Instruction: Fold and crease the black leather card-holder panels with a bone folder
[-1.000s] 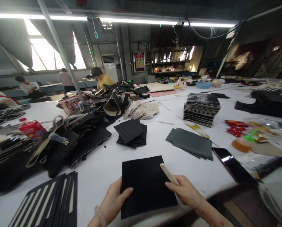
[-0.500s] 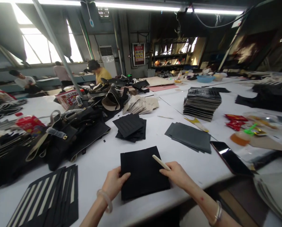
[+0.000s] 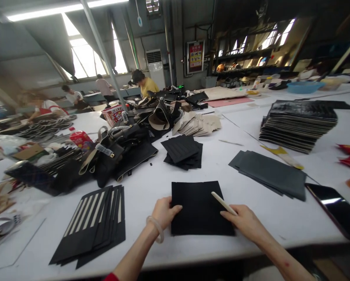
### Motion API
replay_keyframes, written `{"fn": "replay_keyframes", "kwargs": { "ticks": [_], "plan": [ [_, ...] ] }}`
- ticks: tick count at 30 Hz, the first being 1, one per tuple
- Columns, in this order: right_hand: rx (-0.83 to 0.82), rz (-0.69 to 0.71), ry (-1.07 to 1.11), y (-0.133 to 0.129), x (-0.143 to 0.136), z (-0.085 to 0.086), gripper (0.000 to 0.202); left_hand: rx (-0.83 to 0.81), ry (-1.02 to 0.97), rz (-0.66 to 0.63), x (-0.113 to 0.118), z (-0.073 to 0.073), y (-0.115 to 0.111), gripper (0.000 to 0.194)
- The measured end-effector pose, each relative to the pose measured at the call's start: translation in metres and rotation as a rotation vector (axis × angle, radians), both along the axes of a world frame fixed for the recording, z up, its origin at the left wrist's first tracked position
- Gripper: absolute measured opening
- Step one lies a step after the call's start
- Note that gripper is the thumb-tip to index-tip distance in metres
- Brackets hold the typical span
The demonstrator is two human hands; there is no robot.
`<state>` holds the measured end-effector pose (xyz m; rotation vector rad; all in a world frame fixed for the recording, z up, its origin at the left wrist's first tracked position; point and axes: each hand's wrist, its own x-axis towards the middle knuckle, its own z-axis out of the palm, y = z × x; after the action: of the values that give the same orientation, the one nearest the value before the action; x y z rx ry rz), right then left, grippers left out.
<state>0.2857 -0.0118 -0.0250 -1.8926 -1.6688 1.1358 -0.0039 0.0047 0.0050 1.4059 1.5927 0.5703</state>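
A square black panel [image 3: 198,210] lies near the front edge of the white table. My left hand [image 3: 165,214] grips its left edge, thumb on top and fingers beneath. In my right hand [image 3: 245,220] is a slim cream-coloured tool [image 3: 222,201], its tip pointing up and left over the panel; this hand is at the panel's right edge. Black pieces with pale stripes [image 3: 90,222] lie fanned out to the left. Behind the panel sits a small pile of black pieces [image 3: 182,150], and dark grey sheets [image 3: 268,173] lie to the right.
Black bag parts [image 3: 122,150] are heaped at the left, beside fanned beige pieces [image 3: 197,123]. A tall stack of black pieces [image 3: 298,125] and a phone [image 3: 336,207] are on the right. People work in the background, one in a yellow top [image 3: 148,86].
The view has swung left, so the table's contents appear further right. My left hand still holds the panel and my right hand still holds the tool.
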Motion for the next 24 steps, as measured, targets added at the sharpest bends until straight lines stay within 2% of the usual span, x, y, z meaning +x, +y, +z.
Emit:
{"fn": "replay_keyframes", "kwargs": {
  "ticks": [9,17,24],
  "plan": [
    [-0.002,-0.021,-0.026,-0.001,-0.004,0.011,0.03,-0.013,-0.004,-0.019,0.0,-0.003,0.001,0.02],
    [-0.001,-0.09,-0.023,-0.006,-0.008,0.019,0.025,-0.021,-0.046,-0.089,0.004,0.003,0.001,0.025],
    [-0.002,-0.13,-0.031,-0.006,-0.007,0.018,0.024,-0.019,-0.017,-0.123,0.006,0.009,0.002,0.027]
  ]
}}
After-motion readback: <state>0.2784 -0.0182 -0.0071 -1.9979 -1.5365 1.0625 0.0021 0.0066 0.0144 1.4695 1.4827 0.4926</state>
